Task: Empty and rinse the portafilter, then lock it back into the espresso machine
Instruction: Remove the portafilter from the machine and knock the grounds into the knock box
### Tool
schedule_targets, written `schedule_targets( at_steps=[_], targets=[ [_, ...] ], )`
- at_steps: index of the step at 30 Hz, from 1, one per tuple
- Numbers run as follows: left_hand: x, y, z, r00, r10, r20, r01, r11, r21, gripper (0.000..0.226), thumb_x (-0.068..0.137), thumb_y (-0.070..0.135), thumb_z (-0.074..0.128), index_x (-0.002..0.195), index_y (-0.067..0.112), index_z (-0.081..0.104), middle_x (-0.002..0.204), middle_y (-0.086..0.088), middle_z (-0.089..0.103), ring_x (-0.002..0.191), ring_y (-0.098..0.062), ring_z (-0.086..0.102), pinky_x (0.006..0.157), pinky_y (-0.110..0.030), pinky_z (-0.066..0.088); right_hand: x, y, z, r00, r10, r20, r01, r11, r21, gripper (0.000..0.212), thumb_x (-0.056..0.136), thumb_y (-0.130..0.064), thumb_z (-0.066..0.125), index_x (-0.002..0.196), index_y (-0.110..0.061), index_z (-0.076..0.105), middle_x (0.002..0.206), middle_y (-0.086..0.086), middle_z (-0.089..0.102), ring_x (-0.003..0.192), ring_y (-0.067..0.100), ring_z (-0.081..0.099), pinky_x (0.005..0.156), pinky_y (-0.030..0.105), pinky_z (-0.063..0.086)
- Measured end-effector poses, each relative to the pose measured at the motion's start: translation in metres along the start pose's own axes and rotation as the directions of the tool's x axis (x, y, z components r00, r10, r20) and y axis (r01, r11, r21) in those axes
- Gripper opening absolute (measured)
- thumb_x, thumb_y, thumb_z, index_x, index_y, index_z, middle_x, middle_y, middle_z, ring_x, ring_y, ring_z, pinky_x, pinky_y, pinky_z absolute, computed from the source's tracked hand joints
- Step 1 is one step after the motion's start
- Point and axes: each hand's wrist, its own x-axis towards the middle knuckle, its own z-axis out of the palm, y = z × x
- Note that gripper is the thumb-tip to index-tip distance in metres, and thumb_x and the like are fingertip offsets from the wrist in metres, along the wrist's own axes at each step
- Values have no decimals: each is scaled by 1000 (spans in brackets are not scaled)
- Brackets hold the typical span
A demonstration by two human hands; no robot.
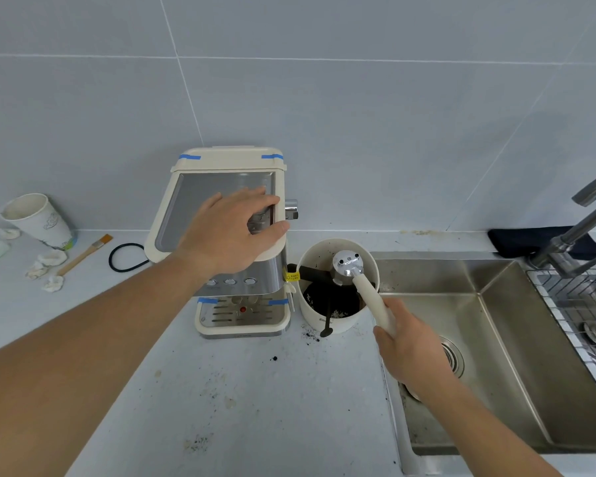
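Observation:
A cream and steel espresso machine stands on the counter against the tiled wall. My left hand lies flat on its top, fingers spread, holding nothing. My right hand grips the cream handle of the portafilter. The portafilter's metal head is turned upside down and rests on the black bar across a cream knock box. Dark coffee grounds lie inside the knock box.
A steel sink with a drain lies to the right, with a tap and a wire rack beyond it. Spilled grounds dot the counter. At the left are a paper cup, a brush, a black ring and crumpled white bits.

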Motion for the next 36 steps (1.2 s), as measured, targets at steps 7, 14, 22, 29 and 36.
schedule_targets(
  at_steps=[7,14,22,29,36],
  targets=[
    [0,1,-1,1000,-15,6,15,1000,-8,54,89,62,45,138,38,45,154,9,38,141,-13,35,119,-44,16,-1,-1,-3,1000,2,-4,-2,998,-67,30,96,-36,57,121,-20,51,83,-6,54,70,21,58,57,31,40],
    [-1,3,0,1000,-25,-5,25,1000,-11,53,89,61,46,137,39,47,154,9,39,142,-9,33,117,-41,16,7,4,-11,1000,8,-8,-8,1000,2,26,96,-36,55,115,-18,60,93,-4,59,78,21,60,68,34,48],
    [0,2,1,999,-35,-9,35,999,-2,51,89,60,47,137,40,47,154,11,39,143,-10,31,117,-39,15,6,9,-23,965,150,215,-258,690,677,21,97,-21,62,118,-20,63,80,6,69,50,14,64,52,30,53],
    [-1,4,-2,999,-40,1,40,999,10,53,90,59,47,138,39,45,154,11,38,144,-11,30,120,-44,16,-6,1,-32,892,55,449,-450,210,868,25,96,-7,60,120,1,60,75,10,63,53,20,56,47,30,45],
    [-2,4,-1,1000,-21,11,20,1000,21,53,91,59,44,139,37,44,155,8,37,144,-11,30,120,-43,15,-20,-14,-36,877,9,481,-480,66,875,19,98,-11,53,111,0,62,78,9,62,57,18,54,44,27,44]
  ],
)
